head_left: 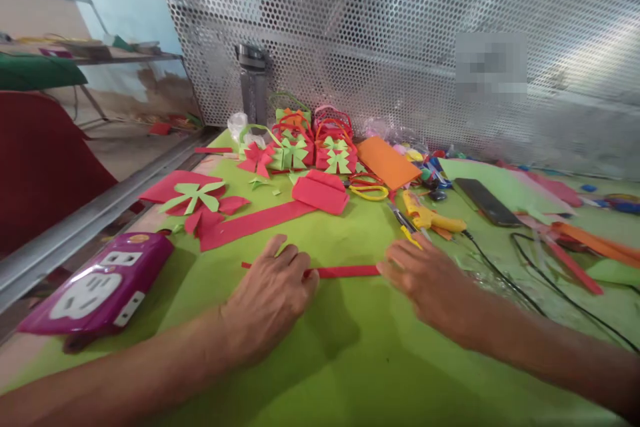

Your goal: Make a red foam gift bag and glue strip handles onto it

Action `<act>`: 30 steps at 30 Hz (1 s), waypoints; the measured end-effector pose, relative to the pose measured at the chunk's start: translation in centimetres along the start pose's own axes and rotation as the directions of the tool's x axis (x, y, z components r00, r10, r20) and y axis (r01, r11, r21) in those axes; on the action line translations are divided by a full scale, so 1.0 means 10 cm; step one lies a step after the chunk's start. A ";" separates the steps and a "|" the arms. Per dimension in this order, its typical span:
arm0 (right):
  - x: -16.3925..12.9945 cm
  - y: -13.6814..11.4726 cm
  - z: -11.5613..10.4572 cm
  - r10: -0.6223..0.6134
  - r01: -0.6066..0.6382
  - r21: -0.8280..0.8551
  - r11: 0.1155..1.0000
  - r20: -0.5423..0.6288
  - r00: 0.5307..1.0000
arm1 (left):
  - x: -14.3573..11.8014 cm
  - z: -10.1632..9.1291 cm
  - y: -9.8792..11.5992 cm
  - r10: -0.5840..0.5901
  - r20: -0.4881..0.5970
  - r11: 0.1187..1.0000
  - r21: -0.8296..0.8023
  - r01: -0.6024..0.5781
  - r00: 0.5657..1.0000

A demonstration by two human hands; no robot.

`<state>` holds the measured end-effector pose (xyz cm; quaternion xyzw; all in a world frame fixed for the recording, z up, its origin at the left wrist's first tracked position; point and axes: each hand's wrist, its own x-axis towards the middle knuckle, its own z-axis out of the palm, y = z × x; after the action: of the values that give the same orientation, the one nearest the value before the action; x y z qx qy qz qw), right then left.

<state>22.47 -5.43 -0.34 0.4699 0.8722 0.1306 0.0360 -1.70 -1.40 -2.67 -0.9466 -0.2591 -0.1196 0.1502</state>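
Observation:
A narrow red strip lies across the green sheet in front of me. My left hand is over its left part, fingers curled and thumb pressed on it; a short end shows past the fingers. My right hand pinches the strip's right end. A tool with grey blades and a yellow handle points up from the right hand's knuckles; whether the hand grips it is hidden. Beyond the strip are a folded red piece, a long red band and a light-green bow cutout.
Small red and green bags with bows stand at the back beside a bottle. A purple power box sits left. Right are a yellow glue gun with cord, a phone and scraps. Yellow-handled scissors lie beyond.

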 end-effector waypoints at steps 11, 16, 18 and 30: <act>0.89 -0.20 -0.05 0.111 -0.598 0.626 0.500 0.639 0.761 | 0.01 0.01 -0.01 -0.027 0.042 0.999 -0.036 0.028 0.999; 0.96 -0.20 0.04 0.131 -0.644 0.579 0.500 0.685 0.717 | 0.00 0.03 0.00 -0.025 0.015 1.000 -0.004 0.025 1.000; 0.97 -0.17 0.05 0.126 -0.653 0.571 0.499 0.697 0.706 | 0.00 0.05 0.00 -0.031 0.012 1.000 0.003 0.031 0.999; 0.70 0.21 0.05 0.209 -0.732 0.511 0.451 0.737 0.643 | 0.00 0.02 -0.01 -0.040 0.096 0.999 -0.027 0.043 0.995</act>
<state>20.37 1.58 0.15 0.6869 0.6016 -0.4047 0.0503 -1.75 -1.26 -2.88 -0.9477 -0.2838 -0.0811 0.1214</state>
